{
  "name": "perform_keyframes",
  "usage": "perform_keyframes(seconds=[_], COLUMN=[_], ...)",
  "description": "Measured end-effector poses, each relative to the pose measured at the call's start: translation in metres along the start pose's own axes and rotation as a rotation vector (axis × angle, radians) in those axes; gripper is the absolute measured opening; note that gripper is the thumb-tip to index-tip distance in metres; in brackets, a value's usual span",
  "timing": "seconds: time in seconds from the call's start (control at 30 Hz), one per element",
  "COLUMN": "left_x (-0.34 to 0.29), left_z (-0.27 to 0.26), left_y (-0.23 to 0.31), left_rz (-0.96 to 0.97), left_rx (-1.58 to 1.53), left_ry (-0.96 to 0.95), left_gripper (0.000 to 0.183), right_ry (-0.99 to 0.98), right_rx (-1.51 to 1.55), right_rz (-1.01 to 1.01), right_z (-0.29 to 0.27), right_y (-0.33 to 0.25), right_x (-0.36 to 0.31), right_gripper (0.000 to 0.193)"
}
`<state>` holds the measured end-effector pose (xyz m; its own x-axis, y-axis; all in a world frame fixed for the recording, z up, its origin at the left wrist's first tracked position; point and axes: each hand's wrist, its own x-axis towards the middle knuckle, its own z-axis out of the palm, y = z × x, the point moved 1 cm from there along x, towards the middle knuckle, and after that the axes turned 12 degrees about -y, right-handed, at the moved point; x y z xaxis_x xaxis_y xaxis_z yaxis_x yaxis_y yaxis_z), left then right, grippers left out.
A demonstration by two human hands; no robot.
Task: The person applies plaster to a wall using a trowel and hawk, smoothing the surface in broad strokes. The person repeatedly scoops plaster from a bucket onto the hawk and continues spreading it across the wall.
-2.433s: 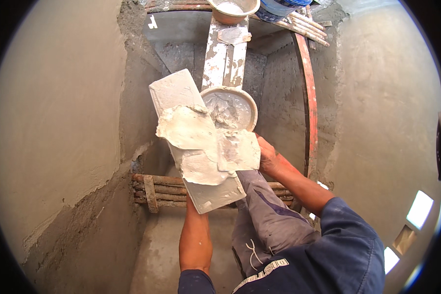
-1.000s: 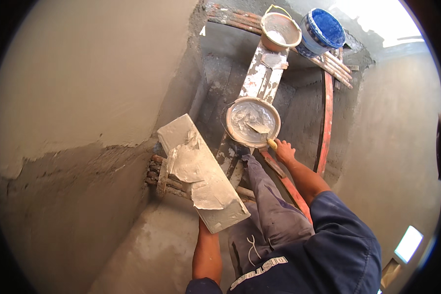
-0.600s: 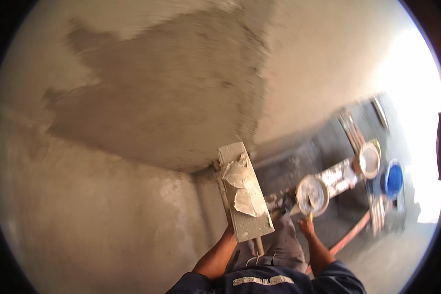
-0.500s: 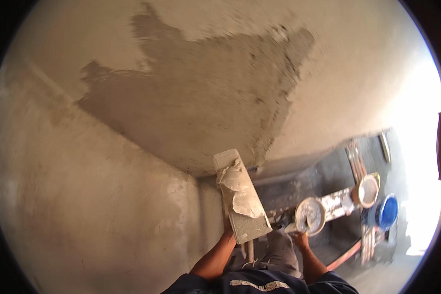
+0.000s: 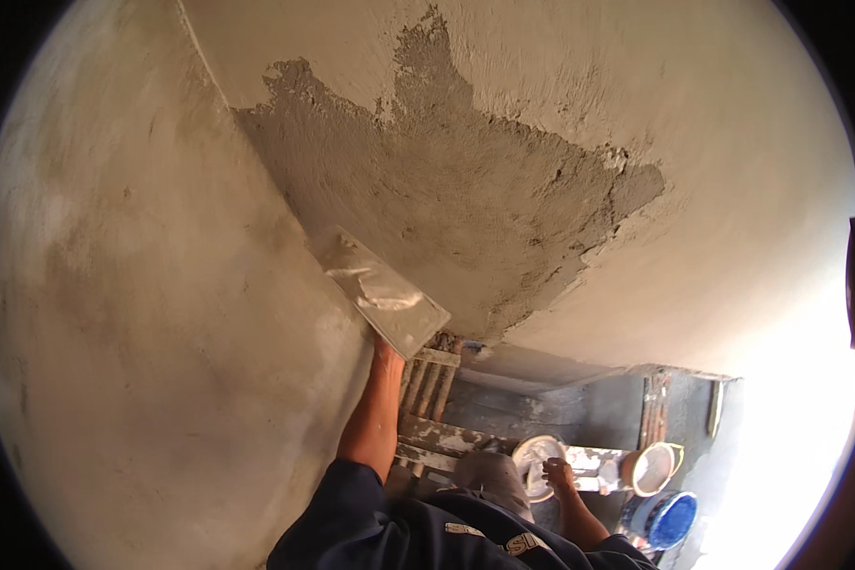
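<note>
My left hand [image 5: 388, 350] is closed beneath a long rectangular plastering float [image 5: 407, 321], its fingers mostly hidden behind it. A smeared lump of wet plaster [image 5: 380, 293] lies on the float's upper face. The float is raised to the corner, in front of the lower left of a darker, rough plaster patch [image 5: 446, 190] on the wall. Lower down, my right hand [image 5: 558, 472] is over the right side of a pale bucket [image 5: 522, 454] with whitish mix inside. Its fingers look curled; what they hold, if anything, is too small to tell.
A smooth side wall [image 5: 161, 332] rises close at my left. Below are a plaster-spattered plank [image 5: 594, 458] and wooden slats [image 5: 437, 385]. A second, smaller bucket [image 5: 653, 470] and a blue bucket [image 5: 674, 518] stand to the right. Bright light comes from the far right.
My left hand has lifted the loaded float up and left toward the wall corner. My right hand has moved from below the pale bucket to over it. The whole view has shifted.
</note>
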<state>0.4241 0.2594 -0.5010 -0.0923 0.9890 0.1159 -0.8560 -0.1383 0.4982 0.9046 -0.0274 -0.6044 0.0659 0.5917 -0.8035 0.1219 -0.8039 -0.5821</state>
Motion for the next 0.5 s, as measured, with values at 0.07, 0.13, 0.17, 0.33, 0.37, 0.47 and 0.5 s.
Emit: perform_keyframes(seconds=[0.07, 0.13, 0.17, 0.33, 0.37, 0.47, 0.5], left_x=[0.023, 0.036, 0.04, 0.078, 0.081, 0.096, 0.104], left_z=[-0.003, -0.031, -0.051, -0.043, -0.045, -0.045, -0.041], left_y=[0.001, 0.001, 0.004, 0.003, 0.008, 0.025, 0.027], left_rz=[0.132, 0.162, 0.134, 0.293, 0.311, 0.33, 0.347], left_rx=[-0.21, -0.613, -0.854, -0.6, -0.29, -0.314, -0.303], left_ry=[-0.224, -0.409, -0.474, -0.274, -0.085, 0.012, 0.064], left_gripper=[0.048, 0.05, 0.052, 0.054, 0.053, 0.052, 0.051], right_ry=[0.013, -0.004, -0.011, 0.062, 0.104, 0.011, -0.028], right_rx=[-0.096, -0.126, -0.153, -0.176, -0.206, -0.125, -0.077], right_rz=[0.012, 0.005, 0.015, 0.054, 0.068, 0.027, -0.052], right_z=[-0.031, -0.059, -0.072, -0.125, -0.124, -0.121, -0.117], right_y=[-0.015, -0.031, -0.042, -0.09, -0.098, -0.118, -0.121], right_x=[-0.009, -0.014, -0.016, -0.036, -0.036, -0.03, -0.028], right_gripper=[0.038, 0.039, 0.04, 0.037, 0.035, 0.032, 0.029])
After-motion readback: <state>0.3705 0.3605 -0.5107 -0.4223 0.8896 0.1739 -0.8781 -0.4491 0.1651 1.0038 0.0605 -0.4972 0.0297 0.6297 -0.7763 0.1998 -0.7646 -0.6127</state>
